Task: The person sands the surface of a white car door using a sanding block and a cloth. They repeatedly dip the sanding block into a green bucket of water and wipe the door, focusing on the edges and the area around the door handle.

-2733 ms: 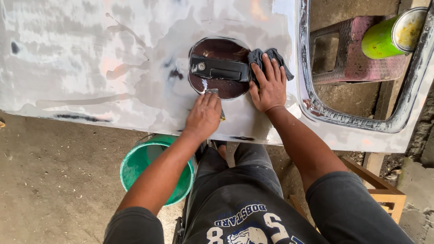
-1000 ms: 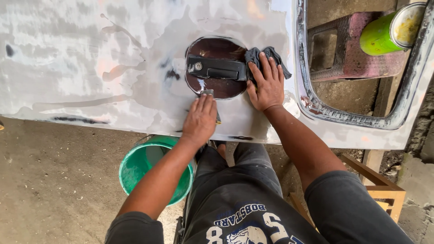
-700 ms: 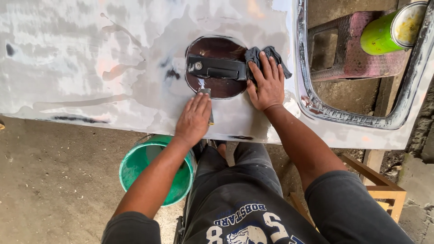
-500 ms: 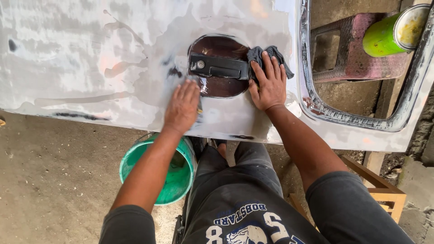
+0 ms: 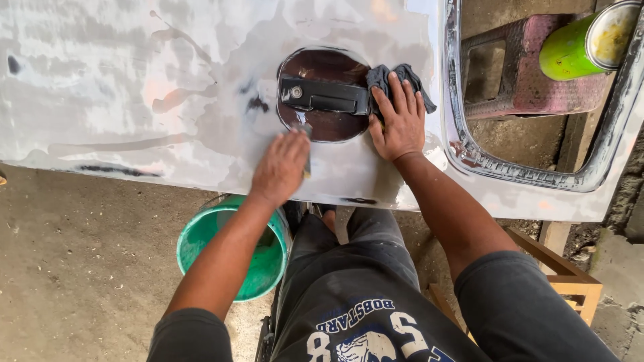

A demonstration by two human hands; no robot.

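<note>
A grey sanded car door panel (image 5: pixel 134 100) lies flat in front of me. Its dark round recess holds a black door handle (image 5: pixel 325 97). My left hand (image 5: pixel 280 167) presses a small piece of sandpaper (image 5: pixel 305 134) on the panel at the lower left rim of the recess. My right hand (image 5: pixel 399 121) rests flat on a dark grey rag (image 5: pixel 396 77) at the right edge of the recess, fingers spread over it.
A green bucket (image 5: pixel 231 248) stands on the concrete floor below the panel, beside my knees. Through the door's window opening (image 5: pixel 523 127) I see a reddish stool and a green can (image 5: pixel 583 43). A wooden frame (image 5: pixel 570 281) stands at the lower right.
My left hand slid left along the panel, then came back right to the recess rim. My right hand stayed on the rag.
</note>
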